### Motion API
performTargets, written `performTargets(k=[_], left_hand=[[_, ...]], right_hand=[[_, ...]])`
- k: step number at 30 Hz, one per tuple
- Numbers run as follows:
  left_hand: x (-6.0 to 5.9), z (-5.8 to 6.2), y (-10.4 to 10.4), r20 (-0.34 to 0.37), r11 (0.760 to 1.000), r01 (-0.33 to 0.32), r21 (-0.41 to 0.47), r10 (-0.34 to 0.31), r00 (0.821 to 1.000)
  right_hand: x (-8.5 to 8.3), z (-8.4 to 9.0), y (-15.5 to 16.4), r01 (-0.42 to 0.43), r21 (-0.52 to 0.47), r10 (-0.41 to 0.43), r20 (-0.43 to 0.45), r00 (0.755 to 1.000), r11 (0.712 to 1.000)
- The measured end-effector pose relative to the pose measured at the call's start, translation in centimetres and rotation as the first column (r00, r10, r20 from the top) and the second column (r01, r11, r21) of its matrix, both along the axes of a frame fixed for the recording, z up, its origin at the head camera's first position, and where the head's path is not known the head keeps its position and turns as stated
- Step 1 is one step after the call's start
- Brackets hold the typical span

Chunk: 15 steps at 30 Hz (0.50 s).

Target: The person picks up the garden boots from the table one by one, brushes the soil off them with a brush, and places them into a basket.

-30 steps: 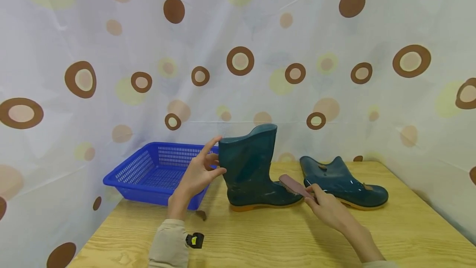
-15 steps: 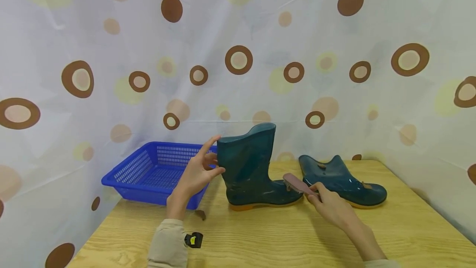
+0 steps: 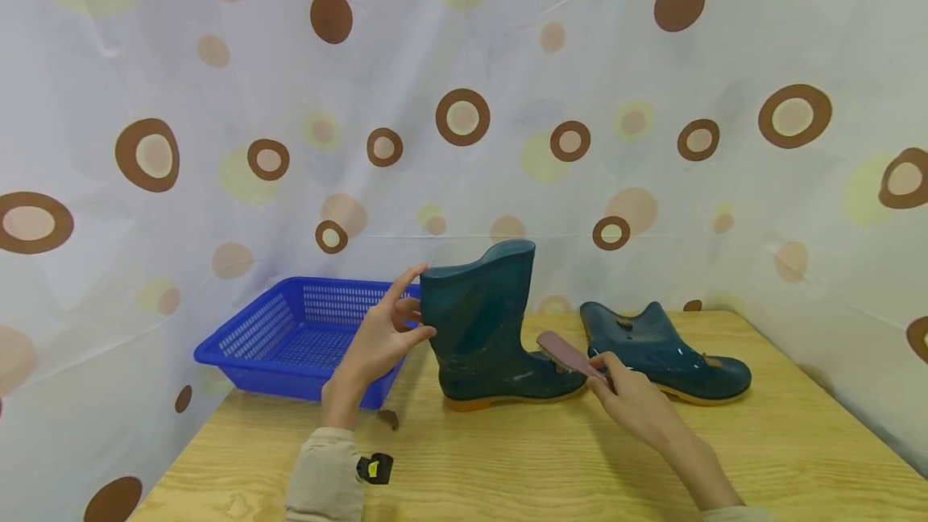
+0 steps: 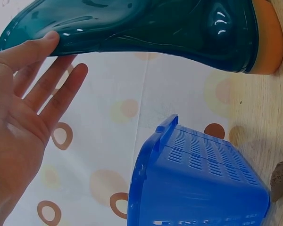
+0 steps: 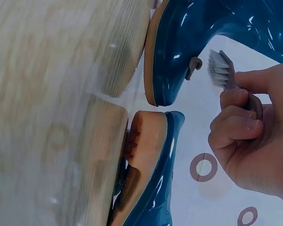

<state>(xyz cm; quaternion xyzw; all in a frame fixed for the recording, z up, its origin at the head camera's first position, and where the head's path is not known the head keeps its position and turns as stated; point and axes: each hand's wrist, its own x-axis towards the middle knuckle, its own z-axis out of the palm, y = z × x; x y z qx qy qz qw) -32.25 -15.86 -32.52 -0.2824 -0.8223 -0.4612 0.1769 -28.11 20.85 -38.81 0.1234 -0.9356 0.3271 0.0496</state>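
Observation:
A dark teal rubber boot (image 3: 478, 321) with an orange sole stands upright on the table. My left hand (image 3: 379, 349) holds the back of its shaft near the top, thumb on the near side and forefinger at the rim. In the left wrist view the thumb (image 4: 42, 44) lies against the boot's surface. My right hand (image 3: 636, 401) grips a small mauve brush (image 3: 564, 351) by its handle, above the boot's toe. In the right wrist view the pale bristles (image 5: 218, 69) face a brown clump (image 5: 194, 67) stuck on the toe, with a small gap between them.
A second teal boot (image 3: 670, 353) lies on its side to the right, with brown clumps on its shaft and foot. A blue perforated basket (image 3: 217, 354) stands at the left. Another brown clump (image 3: 389, 418) lies on the wooden table (image 3: 507, 466) near the basket.
The brush went right along the toe of the boot, then came back left and a little up, off the surface. My left hand keeps its hold, and the boot stays in place.

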Motion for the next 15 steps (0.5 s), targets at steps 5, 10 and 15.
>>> performTargets(k=[5, 10, 15], left_hand=[[-0.02, -0.02, -0.04, 0.009, 1.000, 0.003, 0.007, -0.003, 1.000], [-0.07, -0.03, -0.06, 0.010, 1.000, -0.002, 0.005, 0.002, 1.000], [-0.08, -0.03, -0.10, 0.012, 1.000, -0.005, 0.002, 0.005, 1.000]], right_hand=[[0.20, -0.14, -0.19, 0.005, 0.010, -0.005, 0.023, 1.000, 1.000], [0.18, -0.14, 0.12, 0.051, 0.030, -0.052, 0.023, 0.998, 0.998], [0.17, -0.06, 0.53, 0.077, 0.045, -0.079, 0.037, 0.996, 0.996]])
